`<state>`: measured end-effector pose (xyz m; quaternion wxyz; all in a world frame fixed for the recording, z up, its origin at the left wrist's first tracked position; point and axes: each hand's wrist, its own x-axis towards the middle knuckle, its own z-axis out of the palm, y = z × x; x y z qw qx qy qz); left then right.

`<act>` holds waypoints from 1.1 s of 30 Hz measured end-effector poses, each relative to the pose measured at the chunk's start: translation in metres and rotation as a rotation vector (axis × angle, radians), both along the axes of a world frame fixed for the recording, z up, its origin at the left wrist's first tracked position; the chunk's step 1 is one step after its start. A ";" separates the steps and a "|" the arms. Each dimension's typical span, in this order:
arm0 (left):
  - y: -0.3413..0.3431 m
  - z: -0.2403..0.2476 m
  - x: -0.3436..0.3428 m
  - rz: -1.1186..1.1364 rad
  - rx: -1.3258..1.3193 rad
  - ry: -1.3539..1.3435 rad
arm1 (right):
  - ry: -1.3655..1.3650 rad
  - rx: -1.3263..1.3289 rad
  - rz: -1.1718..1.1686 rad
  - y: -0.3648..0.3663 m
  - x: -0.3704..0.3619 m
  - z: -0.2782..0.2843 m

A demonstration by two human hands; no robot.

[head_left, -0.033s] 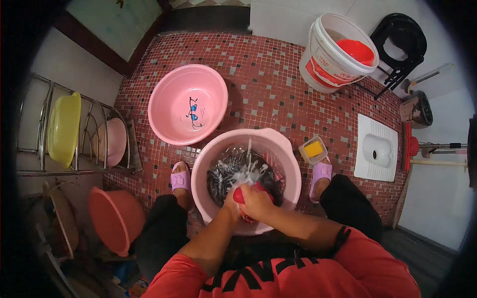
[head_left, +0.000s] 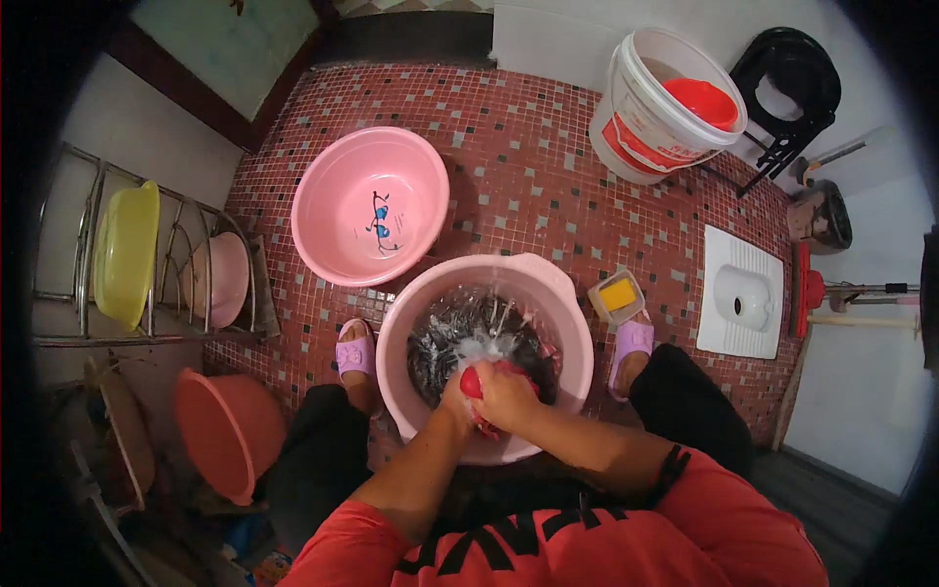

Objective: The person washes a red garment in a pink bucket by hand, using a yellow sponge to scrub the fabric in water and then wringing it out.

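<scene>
Directly in front of me stands a large pink washtub [head_left: 393, 323] holding dark wet clothes [head_left: 430, 367] and splashing water. Over the tub my left hand [head_left: 453, 399] and my right hand [head_left: 507, 399] are closed together on a wet red cloth [head_left: 470, 382]. A bulge of the cloth sticks out between the hands, and more of it hangs below and behind the right hand. White foamy water [head_left: 484, 347] sprays away from the cloth onto the dark clothes. Most of my left fingers are hidden.
A pink basin [head_left: 337, 210] sits beyond the tub. Right of the tub lies a small container [head_left: 599, 296] with a yellow block. A white bucket [head_left: 611, 137] holds a red scoop [head_left: 699, 98]. Further right is a squat toilet [head_left: 719, 328]; at left, a metal rack [head_left: 88, 340] with basins.
The splash of water above the dark clothes is lower and has a different shape. My hands and the red cloth stay in nearly the same place.
</scene>
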<state>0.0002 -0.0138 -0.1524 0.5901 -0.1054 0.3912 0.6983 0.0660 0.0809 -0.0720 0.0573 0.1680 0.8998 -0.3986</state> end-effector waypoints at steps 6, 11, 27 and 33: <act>0.030 0.000 -0.019 0.241 -0.274 -0.284 | -0.146 -0.018 -0.363 0.058 -0.021 -0.049; -0.022 -0.054 -0.040 0.092 -0.349 -0.127 | -0.082 -0.126 -0.204 0.067 -0.016 -0.077; -0.034 -0.075 -0.023 0.208 -0.249 -0.325 | -0.117 -0.448 -0.037 0.023 -0.008 -0.075; -0.042 -0.051 -0.031 0.170 -0.013 -0.296 | -0.069 -0.635 0.145 -0.024 -0.016 0.008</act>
